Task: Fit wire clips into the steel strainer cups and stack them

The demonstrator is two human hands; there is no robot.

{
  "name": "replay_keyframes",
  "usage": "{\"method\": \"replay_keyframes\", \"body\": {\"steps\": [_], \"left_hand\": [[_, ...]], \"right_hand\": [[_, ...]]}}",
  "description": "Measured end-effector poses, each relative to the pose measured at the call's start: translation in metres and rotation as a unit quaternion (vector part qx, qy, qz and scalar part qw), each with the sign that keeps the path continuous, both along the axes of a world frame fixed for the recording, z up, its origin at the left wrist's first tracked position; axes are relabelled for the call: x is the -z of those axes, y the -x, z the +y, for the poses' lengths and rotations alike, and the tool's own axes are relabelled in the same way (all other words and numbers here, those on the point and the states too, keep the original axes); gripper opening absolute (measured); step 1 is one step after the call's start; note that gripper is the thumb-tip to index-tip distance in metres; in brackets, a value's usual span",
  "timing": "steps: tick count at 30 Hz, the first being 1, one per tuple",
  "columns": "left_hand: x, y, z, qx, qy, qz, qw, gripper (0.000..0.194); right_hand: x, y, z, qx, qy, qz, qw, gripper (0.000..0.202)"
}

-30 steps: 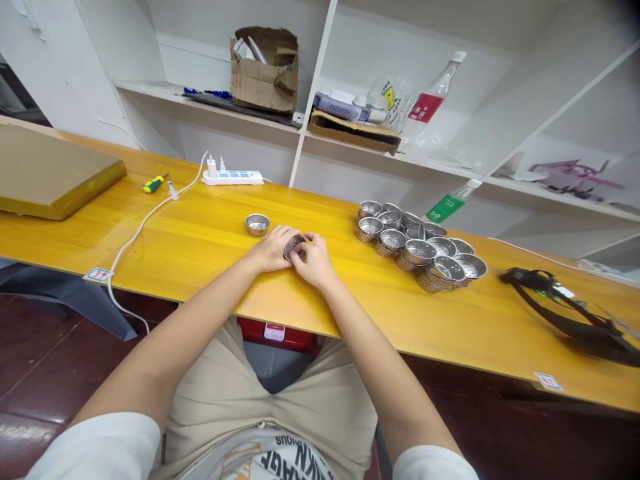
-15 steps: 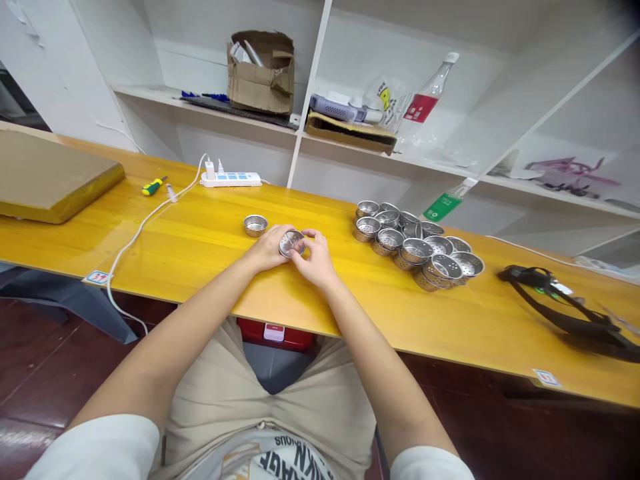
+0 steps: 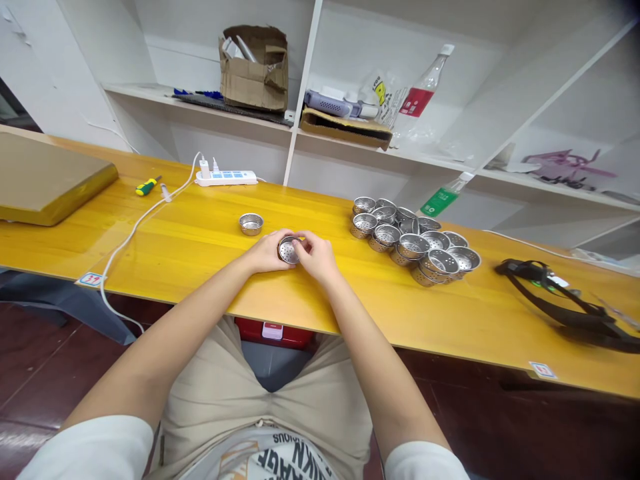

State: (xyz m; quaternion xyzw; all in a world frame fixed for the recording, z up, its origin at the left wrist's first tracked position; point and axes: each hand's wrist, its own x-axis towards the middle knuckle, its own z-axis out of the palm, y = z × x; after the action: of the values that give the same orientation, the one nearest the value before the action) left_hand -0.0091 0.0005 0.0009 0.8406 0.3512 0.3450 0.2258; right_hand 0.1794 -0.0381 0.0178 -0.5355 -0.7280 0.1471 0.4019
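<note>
The left hand [image 3: 267, 255] has its grip around a perforated metal cup [image 3: 287, 251], likely steadying it while the right hand [image 3: 317, 256] touches its rim, that grip unclear. A loose cup [image 3: 251, 225] sits nearby on the surface [image 3: 280, 300].

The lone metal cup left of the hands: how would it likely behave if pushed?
The lone cup looks thin-walled and metallic, so probably light and stiff. Its shiny side may be a bit slippery to fingers. It seems to sit upright and is fairly squat, so it would likely slide across the table rather than tip.
</note>
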Motion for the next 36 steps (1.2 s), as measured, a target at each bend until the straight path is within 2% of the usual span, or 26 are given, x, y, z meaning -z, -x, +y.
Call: {"method": "replay_keyframes", "body": {"steps": [4,8,11,15,19,22,26,31,36], "left_hand": [[0.000,0.001,-0.001,0.028,0.038,0.021,0.999,0.069],[0.002,0.002,0.002,0.025,0.028,0.044,0.998,0.074],[0.003,0.003,0.004,0.008,0.017,0.044,0.999,0.072],[0.000,0.006,0.004,0.008,-0.047,0.038,0.998,0.065],[-0.003,0.007,0.002,0.029,-0.138,0.052,0.989,0.067],[-0.002,0.005,0.002,0.055,-0.156,0.049,0.985,0.073],[0.002,0.001,0.001,0.065,-0.140,0.042,0.987,0.080],[0.003,-0.003,-0.004,0.056,-0.073,0.039,0.995,0.078],[0.004,-0.004,-0.003,0.043,-0.029,0.050,0.997,0.083]], "right_hand": [[-0.001,-0.003,0.002,-0.033,0.044,-0.007,0.998,0.030],[-0.001,-0.004,0.003,-0.017,0.063,0.005,0.998,0.027],[-0.002,-0.002,0.004,-0.016,0.112,0.088,0.990,0.021],[-0.009,0.003,0.003,-0.023,0.242,0.257,0.935,0.012],[-0.015,0.007,0.000,-0.030,0.308,0.327,0.893,0.032],[-0.013,0.008,0.001,-0.023,0.344,0.340,0.875,0.045],[-0.005,0.006,0.006,-0.034,0.372,0.373,0.849,0.046],[-0.005,0.005,0.008,-0.055,0.394,0.430,0.811,0.042],[-0.009,0.005,0.008,-0.056,0.412,0.435,0.799,0.041]]}}
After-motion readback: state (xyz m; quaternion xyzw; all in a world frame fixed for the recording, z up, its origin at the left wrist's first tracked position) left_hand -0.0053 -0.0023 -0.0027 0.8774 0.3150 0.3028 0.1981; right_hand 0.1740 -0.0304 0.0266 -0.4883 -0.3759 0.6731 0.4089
